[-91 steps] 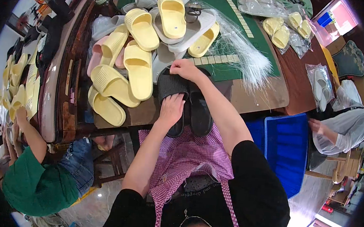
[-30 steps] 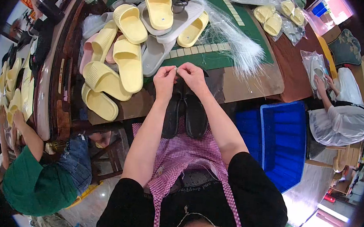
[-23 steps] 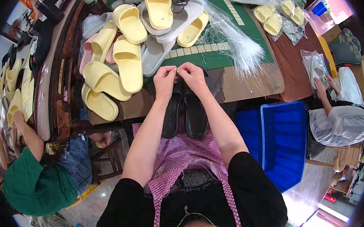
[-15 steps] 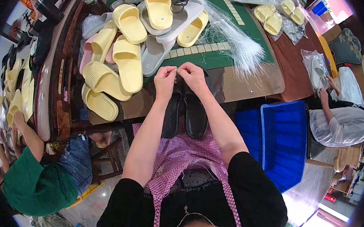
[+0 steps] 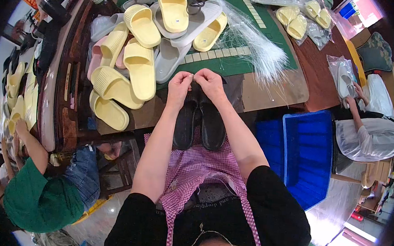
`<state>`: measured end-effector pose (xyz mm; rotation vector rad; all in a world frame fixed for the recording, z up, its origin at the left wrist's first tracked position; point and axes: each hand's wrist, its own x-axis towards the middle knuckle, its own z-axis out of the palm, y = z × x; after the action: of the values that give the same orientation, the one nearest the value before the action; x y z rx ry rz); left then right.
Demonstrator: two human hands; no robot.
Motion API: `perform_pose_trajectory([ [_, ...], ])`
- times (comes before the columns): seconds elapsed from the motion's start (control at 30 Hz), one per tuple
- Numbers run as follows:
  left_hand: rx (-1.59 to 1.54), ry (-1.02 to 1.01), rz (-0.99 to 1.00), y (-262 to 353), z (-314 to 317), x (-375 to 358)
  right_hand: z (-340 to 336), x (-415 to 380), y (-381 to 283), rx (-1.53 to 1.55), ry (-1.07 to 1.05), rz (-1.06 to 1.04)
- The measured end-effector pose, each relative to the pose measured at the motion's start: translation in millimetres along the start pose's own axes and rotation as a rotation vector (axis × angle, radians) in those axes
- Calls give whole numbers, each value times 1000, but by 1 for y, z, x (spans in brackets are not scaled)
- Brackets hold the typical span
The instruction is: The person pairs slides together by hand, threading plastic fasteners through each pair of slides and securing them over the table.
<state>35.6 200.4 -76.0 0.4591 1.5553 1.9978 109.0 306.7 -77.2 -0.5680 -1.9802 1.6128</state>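
Observation:
A pair of black slippers (image 5: 212, 129) lies side by side at the table's front edge, soles toward my lap. My left hand (image 5: 179, 89) is closed in a pinch just beyond the left slipper. Beside it, my right hand (image 5: 210, 85) pinches too, and the fingertips of both hands nearly meet. Whatever sits between the fingertips is too small to make out. The far ends of the slippers are partly hidden under my hands. Ahead and to the right, a loose bundle of thin white plastic strands (image 5: 269, 59) spreads over the green mat (image 5: 237, 69).
Yellow slides (image 5: 139, 71) are heaped with grey ones (image 5: 168, 59) at the left of the table. Bagged slides (image 5: 297, 27) lie at the back right. A blue bin (image 5: 306, 158) stands at my right. Co-workers sit on both sides; one handles a bagged pair (image 5: 344, 83).
Both hands stay pinched together at the same spot, with only slight finger movement. The whole view has shifted very slightly.

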Motion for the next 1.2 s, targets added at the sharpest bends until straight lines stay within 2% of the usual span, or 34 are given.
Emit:
perform_pose_trajectory([
  [0.4, 47, -95, -96, 2, -10, 4, -4, -4, -6, -52, -60, 2],
  [0.7, -150, -193, -228, 4, -23, 10, -2, -1, 3, -65, -93, -84],
  [0.97, -161, -288, -305, 9, -28, 14, -6, -4, -1, 140, -205, 77],
  [1.2, -139, -292, -287, 8, -25, 13, -4, -3, 0, 135, -193, 70],
])
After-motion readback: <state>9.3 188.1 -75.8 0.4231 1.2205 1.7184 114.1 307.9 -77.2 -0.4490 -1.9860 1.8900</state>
